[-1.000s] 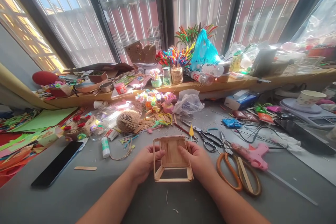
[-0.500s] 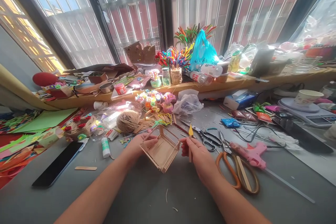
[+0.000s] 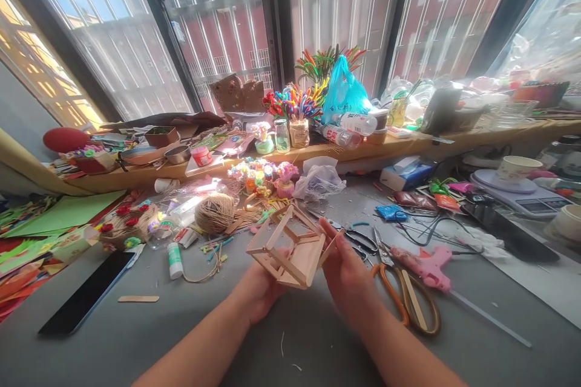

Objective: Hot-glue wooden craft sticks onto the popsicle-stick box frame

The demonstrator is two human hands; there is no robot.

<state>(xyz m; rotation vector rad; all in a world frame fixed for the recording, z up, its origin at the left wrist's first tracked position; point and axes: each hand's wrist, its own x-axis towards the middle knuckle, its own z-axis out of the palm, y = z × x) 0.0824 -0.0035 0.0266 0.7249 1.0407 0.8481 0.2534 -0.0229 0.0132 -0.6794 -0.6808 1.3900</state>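
Gray tabletop [image 3: 322, 329] beneath left fingers [image 3: 282, 252] curled around wooden frame [image 3: 304, 261], right fingers [image 3: 328, 229] upraised, hold unclear.

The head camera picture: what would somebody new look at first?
Probably the bright blue bag, up on the ledge in front of the window. Next might come the little wooden stick frame, low in the middle, held by the left hand. The pink glue gun also stands out, lying on the table at the right.

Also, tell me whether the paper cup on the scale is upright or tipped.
Upright: the paper cup stands rim up, narrower base on the digital scale.
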